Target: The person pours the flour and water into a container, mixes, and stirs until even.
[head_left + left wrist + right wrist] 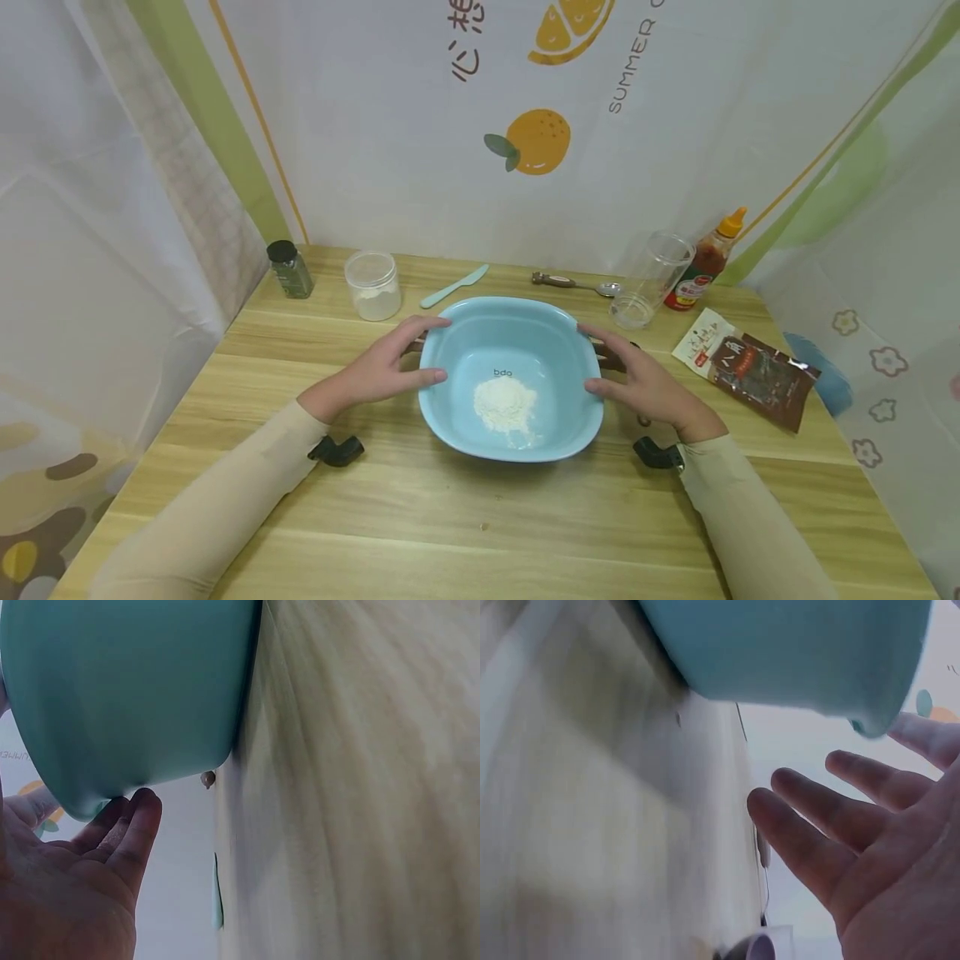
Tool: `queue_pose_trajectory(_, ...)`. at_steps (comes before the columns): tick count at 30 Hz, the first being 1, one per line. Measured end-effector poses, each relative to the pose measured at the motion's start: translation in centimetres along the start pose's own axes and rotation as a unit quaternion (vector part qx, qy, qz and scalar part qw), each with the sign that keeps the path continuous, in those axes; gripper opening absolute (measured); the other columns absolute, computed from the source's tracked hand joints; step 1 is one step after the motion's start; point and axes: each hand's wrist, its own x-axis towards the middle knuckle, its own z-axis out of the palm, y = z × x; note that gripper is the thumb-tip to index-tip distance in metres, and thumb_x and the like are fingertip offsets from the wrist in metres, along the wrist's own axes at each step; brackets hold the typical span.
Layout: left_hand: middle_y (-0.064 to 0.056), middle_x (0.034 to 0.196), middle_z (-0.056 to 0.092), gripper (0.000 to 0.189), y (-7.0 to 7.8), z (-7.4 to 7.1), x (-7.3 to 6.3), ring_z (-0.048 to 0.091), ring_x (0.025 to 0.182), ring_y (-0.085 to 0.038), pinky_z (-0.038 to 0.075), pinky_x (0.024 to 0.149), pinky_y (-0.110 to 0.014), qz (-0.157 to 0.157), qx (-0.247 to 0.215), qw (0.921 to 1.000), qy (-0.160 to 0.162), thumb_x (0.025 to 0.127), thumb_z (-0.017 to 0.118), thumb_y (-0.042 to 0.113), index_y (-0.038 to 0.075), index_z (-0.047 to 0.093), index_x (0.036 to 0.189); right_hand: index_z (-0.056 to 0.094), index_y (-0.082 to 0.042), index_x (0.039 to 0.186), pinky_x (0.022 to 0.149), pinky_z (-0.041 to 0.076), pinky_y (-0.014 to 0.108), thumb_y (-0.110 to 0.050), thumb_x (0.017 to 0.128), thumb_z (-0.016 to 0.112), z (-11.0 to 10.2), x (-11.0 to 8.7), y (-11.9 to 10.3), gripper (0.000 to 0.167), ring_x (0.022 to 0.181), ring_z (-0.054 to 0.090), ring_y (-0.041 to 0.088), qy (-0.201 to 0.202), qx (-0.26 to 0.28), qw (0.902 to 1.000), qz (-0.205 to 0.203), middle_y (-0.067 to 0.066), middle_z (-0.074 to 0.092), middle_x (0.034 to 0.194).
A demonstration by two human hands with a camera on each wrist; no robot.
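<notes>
A light blue plastic basin (510, 337) stands on the wooden table between my two hands, with a small heap of white powder (504, 403) on its floor. My left hand (378, 367) grips the basin's left side, its thumb at the rim. In the left wrist view its fingertips (147, 801) touch the outer wall under the rim. On the other side is my right hand (647, 385), thumb and forefinger at the rim. The right wrist view shows its other fingers (810, 840) spread and apart from the basin wall.
Along the back stand a black-capped spice jar (290, 271), a clear jar of white powder (373, 286), a pale green spreader knife (454, 287), a spoon (576, 283), a clear cup (651, 283) and a sauce bottle (705, 262). A brown packet (750, 371) lies at the right.
</notes>
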Motion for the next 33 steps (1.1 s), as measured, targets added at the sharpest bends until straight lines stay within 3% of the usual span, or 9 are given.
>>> queue_pose_trajectory(5,-0.019,0.162,0.05,0.068,-0.2,0.1,-0.2,0.064,0.135,-0.04,0.056,0.115,-0.055,0.004,-0.007,1.0,-0.001,0.1,0.082,0.01,0.0,0.051,0.159,0.033,-0.022,0.176,0.117,0.044,0.077,-0.016,0.107,0.077,-1.2,-0.2,0.2,0.082,0.149,0.049,0.058,0.018,0.01,0.9996,0.018,0.023,0.041,0.174)
queue_pose_trajectory(10,-0.021,0.161,0.05,0.065,-0.3,0.2,-0.3,0.065,0.134,-0.041,0.057,0.114,-0.055,0.005,-0.014,0.9999,-0.001,0.101,0.081,0.012,-0.002,0.051,0.157,0.033,-0.024,0.176,0.115,0.047,0.077,-0.013,0.108,0.074,-2.8,-0.7,0.4,0.08,0.146,0.051,0.06,0.067,-0.004,0.9976,0.015,0.024,0.042,0.173)
queue_pose_trajectory(12,-0.021,0.161,0.05,0.065,-0.4,0.2,-0.4,0.064,0.135,-0.041,0.057,0.114,-0.054,0.001,-0.015,0.9999,-0.001,0.102,0.081,0.013,-0.002,0.051,0.158,0.035,-0.022,0.176,0.117,0.053,0.064,-0.009,0.108,0.074,-3.5,-0.9,0.7,0.079,0.145,0.054,0.056,0.096,-0.011,0.9953,0.008,0.023,0.045,0.171)
queue_pose_trajectory(17,-0.022,0.163,0.048,0.066,-0.4,0.1,-0.6,0.063,0.138,-0.043,0.058,0.113,-0.054,-0.002,-0.017,0.9998,-0.002,0.101,0.08,0.01,-0.001,0.05,0.158,0.042,-0.013,0.171,0.11,0.054,0.022,0.001,0.105,0.073,-4.9,-1.2,1.9,0.075,0.144,0.059,0.021,0.176,-0.012,0.9841,-0.019,0.021,0.053,0.165)
queue_pose_trajectory(19,-0.024,0.163,0.047,0.066,-0.4,0.1,-0.6,0.063,0.138,-0.045,0.058,0.113,-0.055,0.0,-0.021,0.9998,-0.002,0.101,0.08,0.009,-0.002,0.049,0.158,0.044,-0.009,0.169,0.108,0.053,0.018,0.005,0.104,0.073,-5.3,-1.2,2.4,0.073,0.142,0.058,0.012,0.201,-0.004,0.9791,-0.03,0.018,0.055,0.162)
queue_pose_trajectory(21,-0.024,0.163,0.047,0.066,-0.4,0.1,-0.7,0.063,0.138,-0.045,0.058,0.113,-0.055,0.001,-0.023,0.9997,-0.002,0.101,0.08,0.009,-0.002,0.049,0.158,0.045,-0.005,0.167,0.105,0.054,0.018,0.005,0.104,0.073,-5.7,-1.1,2.8,0.07,0.141,0.058,0.012,0.22,-0.003,0.9751,-0.031,0.015,0.055,0.16)
queue_pose_trajectory(23,-0.023,0.164,0.047,0.067,-0.3,0.2,-0.6,0.062,0.139,-0.046,0.059,0.111,-0.054,-0.004,-0.025,0.9997,-0.002,0.101,0.081,0.01,-0.001,0.049,0.159,0.046,-0.004,0.166,0.103,0.054,0.017,0.001,0.104,0.076,-6.1,-0.9,3.2,0.069,0.139,0.059,0.013,0.239,-0.01,0.9709,-0.014,0.012,0.056,0.158)
queue_pose_trajectory(28,-0.021,0.164,0.047,0.068,-0.4,0.4,-0.4,0.062,0.14,-0.045,0.061,0.109,-0.052,-0.016,-0.026,0.9995,-0.004,0.101,0.081,0.013,0.003,0.048,0.16,0.04,-0.008,0.168,0.094,0.052,0.012,-0.024,0.107,0.078,-6.9,-0.6,3.8,0.073,0.132,0.06,0.016,0.273,-0.033,0.9579,0.082,0.018,0.055,0.156)
queue_pose_trajectory(33,-0.021,0.163,0.048,0.068,-0.5,0.5,-0.2,0.062,0.14,-0.044,0.06,0.11,-0.052,-0.013,-0.028,0.9995,-0.001,0.1,0.081,0.013,0.003,0.048,0.159,0.022,-0.014,0.177,0.095,0.05,0.015,-0.035,0.108,0.075,-7.9,0.3,5.1,0.09,0.141,0.054,0.036,0.271,-0.024,0.9542,0.125,0.02,0.043,0.165)
